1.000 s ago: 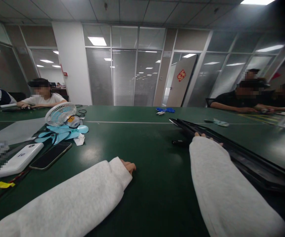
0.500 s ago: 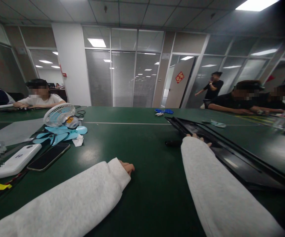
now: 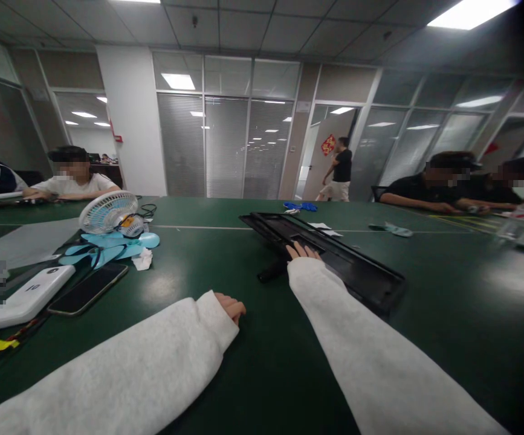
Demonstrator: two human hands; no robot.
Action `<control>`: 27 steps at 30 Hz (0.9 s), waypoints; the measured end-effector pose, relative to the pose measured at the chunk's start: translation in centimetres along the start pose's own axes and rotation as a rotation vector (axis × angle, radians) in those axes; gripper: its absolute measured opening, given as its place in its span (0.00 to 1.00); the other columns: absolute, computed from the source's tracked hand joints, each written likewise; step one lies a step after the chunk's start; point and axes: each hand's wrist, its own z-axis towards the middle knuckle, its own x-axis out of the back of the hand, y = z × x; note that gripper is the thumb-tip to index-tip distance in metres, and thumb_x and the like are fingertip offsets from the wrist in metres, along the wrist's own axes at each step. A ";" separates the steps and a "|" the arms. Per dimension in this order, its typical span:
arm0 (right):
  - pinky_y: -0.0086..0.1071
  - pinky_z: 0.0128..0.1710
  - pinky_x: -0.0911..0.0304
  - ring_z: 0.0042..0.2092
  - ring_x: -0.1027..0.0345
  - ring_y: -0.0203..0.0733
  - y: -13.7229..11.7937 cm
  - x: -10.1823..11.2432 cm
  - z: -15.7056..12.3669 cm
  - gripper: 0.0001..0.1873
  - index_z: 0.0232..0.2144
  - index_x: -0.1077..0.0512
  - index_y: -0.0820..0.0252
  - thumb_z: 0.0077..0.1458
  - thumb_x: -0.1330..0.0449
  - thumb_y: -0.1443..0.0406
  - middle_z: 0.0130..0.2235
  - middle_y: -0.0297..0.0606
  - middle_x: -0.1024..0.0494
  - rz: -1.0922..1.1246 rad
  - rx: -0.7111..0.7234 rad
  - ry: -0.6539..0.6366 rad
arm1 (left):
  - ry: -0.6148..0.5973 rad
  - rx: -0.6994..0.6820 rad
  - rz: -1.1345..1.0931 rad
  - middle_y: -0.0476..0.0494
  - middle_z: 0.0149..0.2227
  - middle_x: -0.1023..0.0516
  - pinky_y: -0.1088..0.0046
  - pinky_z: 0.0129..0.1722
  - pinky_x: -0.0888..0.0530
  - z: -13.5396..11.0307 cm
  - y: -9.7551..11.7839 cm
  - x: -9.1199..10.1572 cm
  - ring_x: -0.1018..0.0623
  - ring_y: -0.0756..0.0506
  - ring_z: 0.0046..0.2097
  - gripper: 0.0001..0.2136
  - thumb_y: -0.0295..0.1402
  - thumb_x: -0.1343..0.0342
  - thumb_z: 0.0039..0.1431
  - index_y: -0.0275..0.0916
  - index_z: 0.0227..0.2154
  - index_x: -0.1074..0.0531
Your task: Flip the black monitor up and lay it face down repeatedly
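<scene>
My right hand (image 3: pixel 304 250) reaches over the near edge of a long black rectangular frame (image 3: pixel 356 266). Its fingers extend over the edge into the frame's recessed inside; the thumb is hidden. Raised rims run along the frame, which lies slanted across the table, far end to the left. A dark, rounded, handle-like piece (image 3: pixel 273 271) juts out beside my wrist; whether it belongs to the frame I cannot tell. On the green table my left hand (image 3: pixel 231 307) rests with its fingers curled under, apart from the frame, and nothing shows in it.
At left lie a white fan (image 3: pixel 109 212), light blue pieces (image 3: pixel 107 248), a crumpled tissue (image 3: pixel 142 260), a phone (image 3: pixel 89 289), a white power bank (image 3: pixel 28 297) and cables. Blue gloves (image 3: pixel 301 206) and white paper (image 3: pixel 325 229) lie beyond the frame. Several people sit around the table; another walks behind.
My right hand and the black frame have moved left together, and the frame's near right end has come away from the right edge of view. My left hand has stayed put.
</scene>
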 end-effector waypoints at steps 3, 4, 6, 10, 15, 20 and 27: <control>0.45 0.63 0.53 0.65 0.52 0.52 -2.0 0.1 -0.1 0.29 0.63 0.43 0.48 0.60 0.50 0.61 0.67 0.32 0.50 0.015 0.103 0.013 | 0.101 -0.077 0.043 0.52 0.22 0.29 0.73 0.26 0.39 0.2 0.1 0.4 0.30 0.51 0.25 0.10 0.22 0.54 0.55 0.39 0.30 0.29; 0.43 0.63 0.53 0.65 0.52 0.51 -2.5 0.2 -0.2 0.29 0.63 0.43 0.46 0.60 0.49 0.61 0.67 0.30 0.50 0.020 0.139 0.016 | 0.135 -0.101 0.057 0.52 0.21 0.30 0.72 0.25 0.40 0.3 0.1 0.5 0.31 0.50 0.24 0.10 0.22 0.54 0.55 0.39 0.30 0.29; 0.39 0.64 0.52 0.65 0.52 0.47 -3.3 0.4 -0.4 0.30 0.63 0.43 0.44 0.59 0.48 0.61 0.67 0.26 0.50 0.029 0.210 0.019 | 0.190 -0.138 0.078 0.52 0.21 0.29 0.70 0.25 0.40 0.6 0.0 0.4 0.32 0.49 0.24 0.09 0.22 0.53 0.54 0.39 0.29 0.29; 0.39 0.63 0.50 0.65 0.51 0.46 -4.3 0.9 -0.9 0.30 0.63 0.42 0.47 0.58 0.46 0.63 0.66 0.27 0.49 0.096 0.426 0.059 | 0.440 -0.216 0.027 0.51 0.31 0.21 0.70 0.31 0.34 1.5 -0.2 -0.7 0.27 0.49 0.30 0.08 0.26 0.54 0.56 0.40 0.29 0.30; 0.41 0.62 0.47 0.64 0.49 0.47 -5.0 1.8 -1.6 0.29 0.62 0.41 0.48 0.58 0.46 0.64 0.66 0.30 0.46 0.197 0.645 0.127 | 0.566 -0.326 -0.073 0.50 0.34 0.19 0.69 0.38 0.29 1.9 0.3 -1.2 0.22 0.48 0.36 0.13 0.32 0.59 0.62 0.39 0.26 0.32; 0.43 0.61 0.46 0.64 0.48 0.48 -5.2 2.5 -1.9 0.29 0.62 0.40 0.48 0.58 0.45 0.64 0.65 0.32 0.44 0.242 0.751 0.119 | 0.380 -0.410 -0.102 0.47 0.39 0.19 0.69 0.39 0.28 1.3 1.1 0.4 0.22 0.47 0.39 0.16 0.36 0.62 0.64 0.38 0.31 0.29; 0.43 0.62 0.46 0.64 0.48 0.47 -5.0 2.1 -2.0 0.27 0.61 0.38 0.48 0.59 0.44 0.63 0.64 0.33 0.42 0.333 0.845 0.149 | 0.262 -0.396 -0.119 0.47 0.38 0.20 0.69 0.34 0.29 1.3 2.5 2.0 0.23 0.46 0.37 0.15 0.36 0.59 0.63 0.38 0.34 0.28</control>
